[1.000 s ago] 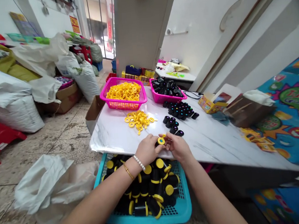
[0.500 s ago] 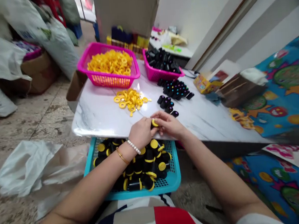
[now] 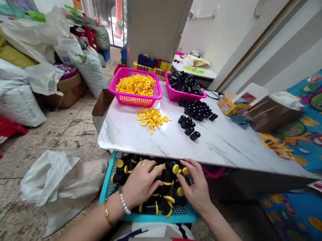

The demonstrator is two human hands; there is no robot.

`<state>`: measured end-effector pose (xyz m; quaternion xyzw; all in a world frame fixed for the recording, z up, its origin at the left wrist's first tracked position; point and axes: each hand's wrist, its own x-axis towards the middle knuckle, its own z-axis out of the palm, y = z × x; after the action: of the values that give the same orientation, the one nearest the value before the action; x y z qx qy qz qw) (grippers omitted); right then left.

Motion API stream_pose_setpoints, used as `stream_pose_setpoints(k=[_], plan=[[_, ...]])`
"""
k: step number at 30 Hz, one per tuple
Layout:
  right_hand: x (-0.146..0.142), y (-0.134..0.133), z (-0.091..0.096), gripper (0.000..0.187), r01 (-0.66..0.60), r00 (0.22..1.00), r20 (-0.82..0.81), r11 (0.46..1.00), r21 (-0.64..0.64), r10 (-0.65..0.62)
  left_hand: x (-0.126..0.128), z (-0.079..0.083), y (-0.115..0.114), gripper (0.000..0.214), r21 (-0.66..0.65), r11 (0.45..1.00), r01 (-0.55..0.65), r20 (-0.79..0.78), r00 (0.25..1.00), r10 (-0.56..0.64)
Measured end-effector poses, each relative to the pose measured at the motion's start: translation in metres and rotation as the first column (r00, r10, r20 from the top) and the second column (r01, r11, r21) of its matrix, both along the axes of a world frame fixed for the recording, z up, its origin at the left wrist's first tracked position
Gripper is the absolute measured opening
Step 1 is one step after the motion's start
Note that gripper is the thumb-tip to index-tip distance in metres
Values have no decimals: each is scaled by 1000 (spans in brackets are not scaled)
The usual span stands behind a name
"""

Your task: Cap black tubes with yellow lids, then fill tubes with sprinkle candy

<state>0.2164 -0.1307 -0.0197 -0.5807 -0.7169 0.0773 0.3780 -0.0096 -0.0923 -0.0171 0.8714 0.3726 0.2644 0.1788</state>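
A teal basket [image 3: 173, 218] below the table edge is heaped with black cylinders with yellow caps [image 3: 167, 177]. Over the left part of the heap, my left hand [image 3: 139, 182] rests with its fingers spread, a pearl bracelet and a gold bangle at the wrist. My right hand [image 3: 196, 187] is at the heap's right side, thumb and fingers apart, close to a yellow cap between them. Whether its fingertips touch that piece cannot be made out. Neither hand visibly grips anything.
On the marble-patterned table [image 3: 123, 137] lie loose yellow ring pieces [image 3: 152, 117] and black cylinders [image 3: 196, 110]. Behind them stand a pink basket of yellow rings [image 3: 114, 90] and a pink basket of black parts [image 3: 175, 95]. A white sack [image 3: 52, 179] lies on the floor at left.
Both hands have come down from the table edge into the teal basket and moved apart. The black and yellow piece between them has been let go. The view has shifted.
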Motion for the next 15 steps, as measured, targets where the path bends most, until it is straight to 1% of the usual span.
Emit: stream_pose_setpoints(k=[1,3,5,7,9,11,12,14,15], plan=[[-3,1,-2,41,-41,998,45,999,9,40,-4,-6,-1,42,0,999,-39,-1,999,39],[-12,4,-4,49,-140,982,132,990,12,137,-11,-15,-2,37,-4,988,-154,31,988,154],[-22,8,-1,55,-242,950,206,970,11,234,-17,-22,0,34,-21,961,-274,82,958,275],[-31,10,3,58,-317,916,260,948,7,305,-23,-27,0,34,-65,933,-355,116,925,361],[-39,11,6,58,-354,887,313,935,-15,340,-30,-31,-3,34,-123,920,-372,125,914,386],[-44,10,6,60,-354,862,374,934,-38,342,-37,-38,-11,32,-158,927,-339,124,925,359],[-45,10,5,61,-362,851,399,932,-28,342,-40,-43,-15,32,-152,936,-317,125,933,337],[-46,12,-1,60,-400,833,429,916,32,349,-43,-58,-21,37,-127,943,-307,127,938,322],[-45,15,-3,57,-441,828,428,892,99,362,-43,-66,-22,38,-114,947,-299,136,940,313]])
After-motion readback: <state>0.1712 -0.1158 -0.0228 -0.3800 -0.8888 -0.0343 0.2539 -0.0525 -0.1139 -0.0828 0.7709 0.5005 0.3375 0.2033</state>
